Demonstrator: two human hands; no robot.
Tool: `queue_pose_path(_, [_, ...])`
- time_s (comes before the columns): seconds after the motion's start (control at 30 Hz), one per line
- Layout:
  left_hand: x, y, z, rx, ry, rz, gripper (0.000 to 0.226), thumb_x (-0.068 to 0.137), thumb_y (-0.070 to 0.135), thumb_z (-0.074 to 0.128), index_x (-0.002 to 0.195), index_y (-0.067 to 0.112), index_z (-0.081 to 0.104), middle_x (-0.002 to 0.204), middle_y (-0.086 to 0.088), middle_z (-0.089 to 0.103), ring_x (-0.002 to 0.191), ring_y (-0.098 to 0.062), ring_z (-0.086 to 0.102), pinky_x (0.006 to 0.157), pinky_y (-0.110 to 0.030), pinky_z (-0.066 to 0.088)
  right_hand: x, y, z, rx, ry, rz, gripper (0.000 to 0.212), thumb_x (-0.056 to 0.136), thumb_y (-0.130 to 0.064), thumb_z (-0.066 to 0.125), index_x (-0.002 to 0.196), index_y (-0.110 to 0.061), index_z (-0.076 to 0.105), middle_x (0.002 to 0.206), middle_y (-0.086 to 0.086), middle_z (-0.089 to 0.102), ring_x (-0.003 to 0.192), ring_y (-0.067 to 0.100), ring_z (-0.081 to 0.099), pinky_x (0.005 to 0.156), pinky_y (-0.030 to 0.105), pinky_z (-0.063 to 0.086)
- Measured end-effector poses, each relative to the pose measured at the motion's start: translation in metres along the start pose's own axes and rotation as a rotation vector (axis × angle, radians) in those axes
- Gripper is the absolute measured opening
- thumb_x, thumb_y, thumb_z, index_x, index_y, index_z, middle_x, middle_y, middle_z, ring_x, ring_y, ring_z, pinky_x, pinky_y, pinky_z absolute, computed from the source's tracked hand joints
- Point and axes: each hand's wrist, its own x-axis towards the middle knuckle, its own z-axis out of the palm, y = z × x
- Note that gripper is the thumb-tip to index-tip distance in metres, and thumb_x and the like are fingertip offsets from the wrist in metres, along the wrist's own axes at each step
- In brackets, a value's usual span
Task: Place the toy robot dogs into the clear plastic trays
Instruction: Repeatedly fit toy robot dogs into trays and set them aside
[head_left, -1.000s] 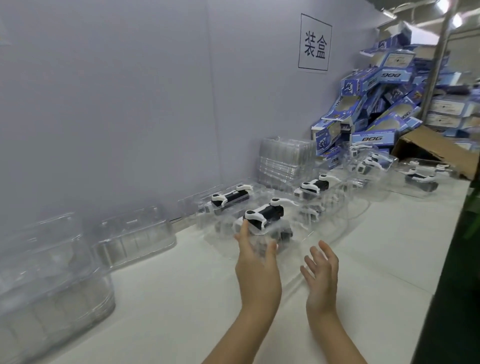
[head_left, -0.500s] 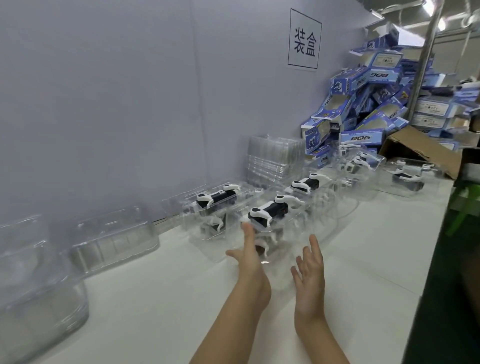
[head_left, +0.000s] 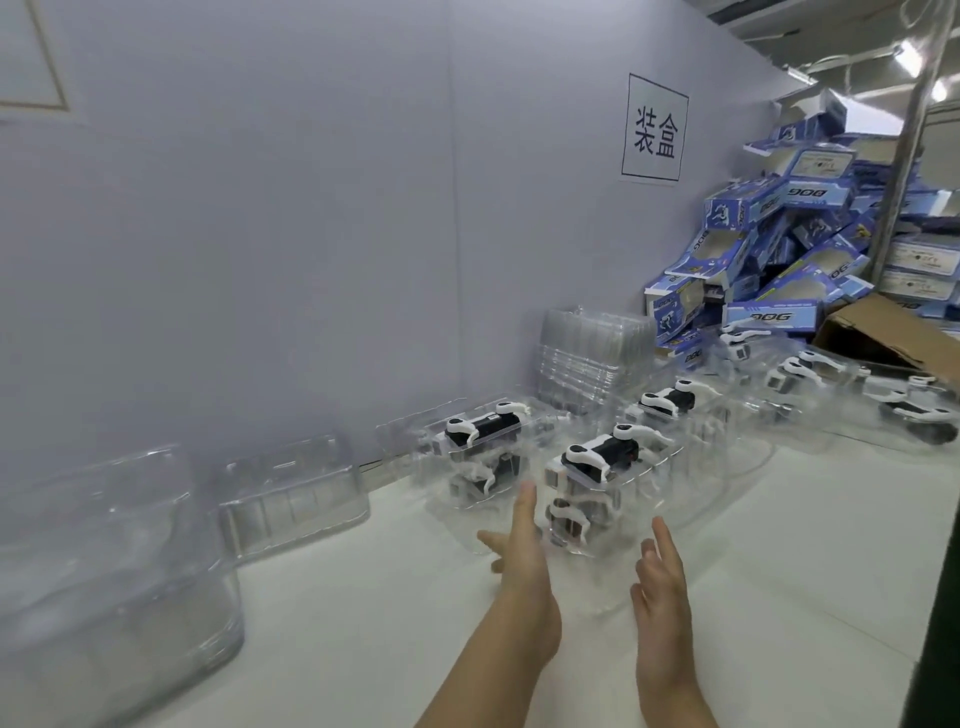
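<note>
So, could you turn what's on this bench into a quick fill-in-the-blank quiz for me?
1. The left hand and the right hand are both ____, holding nothing.
2. The toy robot dog nearest the hands sits in a clear plastic ____.
3. The piled boxes at the far end bear the word ____.
4. The sign with two characters hangs on the ____.
Missing words: open; tray; DOG; wall.

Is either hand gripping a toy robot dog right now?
No, the left hand and right hand are open, holding nothing; the nearest toy robot dog sits in its clear plastic tray.
</note>
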Motion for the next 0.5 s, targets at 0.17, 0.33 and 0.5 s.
queue_pose_path(0.17, [-0.047,0.027,-0.109,0.128,0.028,0.275,0.087,0.082,0.039,0.07,0.151,0.039,0.017,0.16,0.0,0.021,0.146,-0.024,0.023,0.114,-0.044,0.02,-0.01,-0.008,0.002,-0.084,-0.027,-0.052,0.044,0.098,-0.021,0.048,0.139,-0.037,0.043,0.151,-0.004,0.039,0.125,0.0,0.04,0.105,0.026,0.024])
queue_pose_path(0.33, [-0.095,0.087,-0.236,0.283,0.362,0.851,0.061,0.08,-0.003,0.074,0.125,0.026,0.044,0.136,-0.004,0.046,0.128,-0.028,0.047,0.095,-0.037,0.043,-0.056,-0.021,0.027,-0.38,-0.024,-0.525,0.056,0.069,-0.043,0.051,0.122,-0.026,0.052,0.131,-0.011,0.051,0.125,0.008,0.043,0.107,0.035,0.032])
queue_pose_path(0.5, [-0.12,0.122,-0.346,0.41,0.872,1.156,0.056,0.08,0.004,0.077,0.11,0.041,0.047,0.136,-0.003,0.048,0.122,-0.018,0.049,0.098,-0.034,0.037,-0.109,-0.025,0.117,-0.434,-0.537,-0.758,0.045,0.074,-0.031,0.06,0.119,-0.03,0.053,0.126,-0.004,0.054,0.124,0.002,0.043,0.103,0.01,0.029])
